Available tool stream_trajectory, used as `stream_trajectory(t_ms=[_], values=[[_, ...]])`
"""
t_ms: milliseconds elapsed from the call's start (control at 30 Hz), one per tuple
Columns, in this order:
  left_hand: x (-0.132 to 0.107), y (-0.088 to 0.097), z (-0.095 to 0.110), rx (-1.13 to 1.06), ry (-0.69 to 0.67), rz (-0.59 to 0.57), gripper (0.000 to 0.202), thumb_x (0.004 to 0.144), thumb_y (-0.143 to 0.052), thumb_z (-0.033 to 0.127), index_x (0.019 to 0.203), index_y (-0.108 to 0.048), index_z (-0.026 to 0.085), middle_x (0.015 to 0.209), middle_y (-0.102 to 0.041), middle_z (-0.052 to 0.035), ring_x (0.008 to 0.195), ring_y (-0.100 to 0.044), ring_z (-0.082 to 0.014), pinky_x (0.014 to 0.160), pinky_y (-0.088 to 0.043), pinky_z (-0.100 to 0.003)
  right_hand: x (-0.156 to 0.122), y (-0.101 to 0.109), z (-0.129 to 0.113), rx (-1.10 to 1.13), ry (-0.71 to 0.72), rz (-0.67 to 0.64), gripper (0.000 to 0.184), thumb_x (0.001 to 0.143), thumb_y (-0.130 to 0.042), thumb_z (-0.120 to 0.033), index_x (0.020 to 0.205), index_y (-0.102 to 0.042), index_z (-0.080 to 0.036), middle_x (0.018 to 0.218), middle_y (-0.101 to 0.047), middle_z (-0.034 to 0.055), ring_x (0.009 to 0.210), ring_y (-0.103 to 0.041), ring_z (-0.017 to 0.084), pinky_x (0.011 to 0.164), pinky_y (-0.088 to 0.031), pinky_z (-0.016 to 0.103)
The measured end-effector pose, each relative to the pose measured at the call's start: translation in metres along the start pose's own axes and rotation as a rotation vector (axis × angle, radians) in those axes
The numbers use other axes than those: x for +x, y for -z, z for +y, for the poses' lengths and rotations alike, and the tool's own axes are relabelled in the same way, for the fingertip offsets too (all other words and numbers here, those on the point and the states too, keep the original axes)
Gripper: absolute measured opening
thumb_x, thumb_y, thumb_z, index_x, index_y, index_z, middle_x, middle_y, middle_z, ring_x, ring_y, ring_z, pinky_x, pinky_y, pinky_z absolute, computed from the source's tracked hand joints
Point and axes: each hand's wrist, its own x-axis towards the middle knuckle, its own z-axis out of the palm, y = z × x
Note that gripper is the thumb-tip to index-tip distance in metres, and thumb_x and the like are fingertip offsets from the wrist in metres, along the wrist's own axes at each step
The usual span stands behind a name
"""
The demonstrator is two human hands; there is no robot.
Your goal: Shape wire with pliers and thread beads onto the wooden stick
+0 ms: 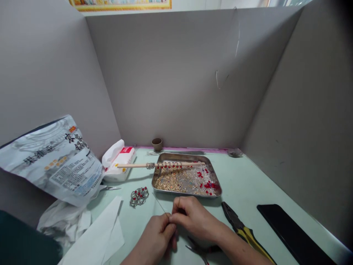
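Note:
My left hand [157,237] and my right hand [193,219] meet low in the head view, fingertips pinched together on a thin wire [160,202] that slants up to the left. Whether a bead sits between the fingers I cannot make out. Just beyond them lies a metal tray [217,184] scattered with gold, clear and red beads. A wooden stick [132,165] wrapped with wire and red beads rests across the tray's far rim. A small finished wire-and-red-bead ornament [139,196] lies left of the tray.
Yellow-handled pliers [242,230] and a black phone [292,233] lie to the right, small cutters [200,251] under my right wrist. A tissue pack [118,163], a printed bag [55,158] and white paper [99,235] sit left. Grey partition walls enclose the green table.

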Motion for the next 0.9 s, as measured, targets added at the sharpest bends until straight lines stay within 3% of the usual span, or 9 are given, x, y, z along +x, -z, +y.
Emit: stream_trajectory(t_ms=[233,433,633,900], values=[[0.001,0.0,-0.003,-0.064,-0.005,0.019,0.021,0.08,-0.041,0.031,0.071,-0.051,0.016,0.049,-0.056,0.0003,0.033,-0.04,-0.008,0.036,-0.028,-0.019,-0.001,0.0,0.001,-0.114,0.077,0.047,0.009,0.08,-0.061,-0.023,0.074,-0.061,-0.017,0.072,-0.062,-0.001,0.068,-0.053,0.011,0.062,-0.034,0.021],[0.003,0.0,-0.003,-0.138,-0.035,0.061,0.033,0.079,-0.046,0.046,0.073,-0.054,0.014,0.057,-0.06,-0.0015,0.034,-0.046,-0.0084,0.036,-0.029,-0.02,-0.001,-0.006,0.003,0.002,0.052,0.128,0.014,0.082,-0.06,-0.025,0.071,-0.058,-0.016,0.065,-0.058,-0.0031,0.062,-0.05,0.01,0.058,-0.032,0.021],[0.004,0.005,0.004,-0.133,-0.052,0.175,0.039,0.078,-0.052,0.05,0.072,-0.058,0.012,0.066,-0.062,-0.0032,0.037,-0.051,-0.0087,0.038,-0.031,-0.02,-0.002,-0.004,-0.001,0.074,0.022,0.144,0.011,0.082,-0.057,-0.02,0.072,-0.057,-0.017,0.064,-0.056,-0.0038,0.063,-0.049,0.01,0.058,-0.033,0.021],[0.003,0.006,0.008,-0.312,-0.032,0.148,0.04,0.074,-0.058,0.052,0.065,-0.053,0.014,0.047,-0.057,-0.0006,0.033,-0.048,-0.0083,0.038,-0.028,-0.018,-0.003,-0.005,0.002,0.065,0.051,0.206,0.018,0.087,-0.05,-0.023,0.072,-0.057,-0.017,0.066,-0.056,-0.003,0.064,-0.05,0.011,0.061,-0.034,0.023]])
